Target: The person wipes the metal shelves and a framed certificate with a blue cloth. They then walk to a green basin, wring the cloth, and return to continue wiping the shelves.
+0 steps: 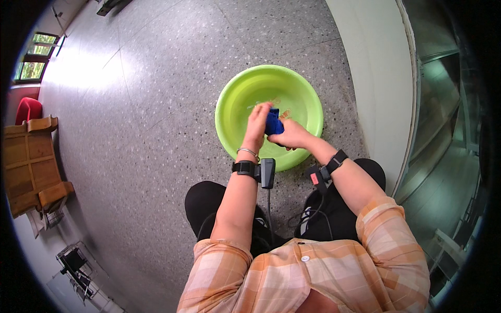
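A crumpled dark blue cloth [274,122] is squeezed between my two hands over a green plastic basin [224,113]. My left hand [256,124] presses on its left side, with the fingers together and blurred at the tips. My right hand [294,135] grips the cloth from the right, thumb on the near side. Most of the cloth is hidden by the hands. Inside the basin, a reddish printed pattern [287,114] shows on the bottom, and glints there look like shallow water.
The basin stands on a speckled terrazzo floor [164,117] before my knees. A white ledge with glass panels [434,117] runs along the right. Black devices [267,173] with cables are strapped to both wrists. Wooden furniture [33,164] and a red chair [29,109] stand far left.
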Action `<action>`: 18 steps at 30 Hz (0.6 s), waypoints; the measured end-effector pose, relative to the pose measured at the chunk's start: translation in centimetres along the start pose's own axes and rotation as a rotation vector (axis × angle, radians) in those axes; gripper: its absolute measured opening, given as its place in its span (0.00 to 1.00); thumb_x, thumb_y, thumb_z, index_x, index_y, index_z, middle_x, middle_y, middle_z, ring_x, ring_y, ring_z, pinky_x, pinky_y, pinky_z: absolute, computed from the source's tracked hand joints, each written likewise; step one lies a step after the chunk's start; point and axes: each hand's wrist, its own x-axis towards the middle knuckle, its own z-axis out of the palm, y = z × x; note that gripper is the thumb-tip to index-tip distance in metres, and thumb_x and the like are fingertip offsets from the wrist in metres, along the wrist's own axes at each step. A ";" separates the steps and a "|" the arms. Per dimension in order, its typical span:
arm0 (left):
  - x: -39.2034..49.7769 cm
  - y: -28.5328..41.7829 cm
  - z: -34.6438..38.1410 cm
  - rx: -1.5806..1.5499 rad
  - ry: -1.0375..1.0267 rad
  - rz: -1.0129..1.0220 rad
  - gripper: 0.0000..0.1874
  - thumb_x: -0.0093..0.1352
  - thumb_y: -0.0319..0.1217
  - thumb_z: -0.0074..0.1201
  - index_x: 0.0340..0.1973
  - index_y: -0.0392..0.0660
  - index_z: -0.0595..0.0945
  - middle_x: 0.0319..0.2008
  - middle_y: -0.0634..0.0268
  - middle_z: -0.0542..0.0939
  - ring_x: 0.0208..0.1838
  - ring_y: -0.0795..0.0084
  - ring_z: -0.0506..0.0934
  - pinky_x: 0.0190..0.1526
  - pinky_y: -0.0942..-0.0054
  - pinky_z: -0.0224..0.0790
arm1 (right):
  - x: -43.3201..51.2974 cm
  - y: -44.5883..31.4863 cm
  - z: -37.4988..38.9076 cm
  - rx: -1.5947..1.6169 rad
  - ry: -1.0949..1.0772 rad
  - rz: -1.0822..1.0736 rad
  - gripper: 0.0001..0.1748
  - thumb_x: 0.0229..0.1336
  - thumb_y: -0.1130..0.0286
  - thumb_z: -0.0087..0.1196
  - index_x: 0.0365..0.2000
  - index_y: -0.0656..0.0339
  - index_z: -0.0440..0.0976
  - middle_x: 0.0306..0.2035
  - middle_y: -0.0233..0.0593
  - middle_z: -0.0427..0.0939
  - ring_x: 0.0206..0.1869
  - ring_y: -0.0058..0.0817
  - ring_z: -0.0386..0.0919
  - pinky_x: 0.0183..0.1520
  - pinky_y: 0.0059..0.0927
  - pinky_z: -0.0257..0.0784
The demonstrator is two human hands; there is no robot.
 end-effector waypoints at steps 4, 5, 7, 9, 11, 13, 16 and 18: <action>-1.0 2.7 -0.6 -0.393 -0.075 -0.129 0.41 0.74 0.54 0.53 0.73 0.43 0.61 0.62 0.52 0.72 0.66 0.50 0.73 0.65 0.47 0.68 | 0.0 0.6 -1.9 0.621 -0.284 0.007 0.28 0.56 0.53 0.65 0.48 0.61 0.69 0.27 0.38 0.78 0.16 0.23 0.74 0.17 0.20 0.70; -1.3 3.2 -0.4 -0.446 -0.262 -0.076 0.40 0.73 0.53 0.54 0.72 0.43 0.62 0.63 0.51 0.72 0.65 0.49 0.73 0.65 0.47 0.68 | -0.1 0.8 -1.9 0.707 -0.363 0.032 0.28 0.56 0.54 0.65 0.49 0.61 0.69 0.27 0.39 0.78 0.16 0.24 0.74 0.17 0.20 0.70; -1.8 4.1 0.2 -0.532 -0.536 -0.022 0.39 0.73 0.50 0.56 0.71 0.42 0.64 0.64 0.50 0.71 0.64 0.49 0.74 0.64 0.45 0.69 | -0.4 1.0 -1.8 0.896 -0.508 0.043 0.29 0.57 0.54 0.64 0.51 0.61 0.67 0.27 0.40 0.78 0.18 0.24 0.75 0.17 0.21 0.70; -1.8 4.8 0.8 -0.491 -0.325 -0.062 0.27 0.70 0.41 0.63 0.57 0.35 0.77 0.45 0.54 0.81 0.44 0.59 0.82 0.51 0.58 0.78 | -0.4 1.0 -1.6 0.914 -0.496 0.037 0.28 0.57 0.56 0.65 0.49 0.60 0.67 0.28 0.39 0.78 0.22 0.23 0.77 0.18 0.21 0.71; -1.3 5.1 1.2 -0.349 -0.223 -0.077 0.17 0.72 0.35 0.61 0.49 0.35 0.81 0.36 0.57 0.83 0.39 0.64 0.83 0.46 0.64 0.79 | -0.1 0.9 -1.6 0.860 -0.426 -0.055 0.26 0.57 0.58 0.65 0.48 0.60 0.67 0.28 0.38 0.77 0.24 0.23 0.77 0.19 0.21 0.72; -0.7 4.7 1.5 -0.137 -0.098 -0.048 0.08 0.72 0.30 0.57 0.39 0.36 0.84 0.25 0.63 0.82 0.30 0.72 0.81 0.36 0.73 0.76 | 0.7 0.8 -1.8 0.472 -0.378 0.035 0.29 0.52 0.59 0.69 0.49 0.61 0.67 0.29 0.33 0.75 0.24 0.20 0.76 0.21 0.20 0.70; 0.1 3.2 1.5 0.100 0.027 -0.027 0.10 0.70 0.30 0.56 0.30 0.35 0.84 0.20 0.64 0.81 0.25 0.75 0.79 0.31 0.75 0.72 | 1.4 1.2 -0.5 0.123 -0.133 -0.073 0.20 0.43 0.57 0.71 0.24 0.61 0.76 0.23 0.33 0.79 0.22 0.23 0.76 0.24 0.27 0.70; 0.3 1.8 1.5 0.283 0.117 0.001 0.11 0.69 0.30 0.56 0.29 0.35 0.83 0.19 0.66 0.79 0.23 0.76 0.77 0.29 0.75 0.72 | 1.9 1.7 1.0 0.133 -0.070 -0.081 0.19 0.42 0.59 0.69 0.24 0.64 0.77 0.23 0.37 0.80 0.26 0.27 0.79 0.31 0.30 0.74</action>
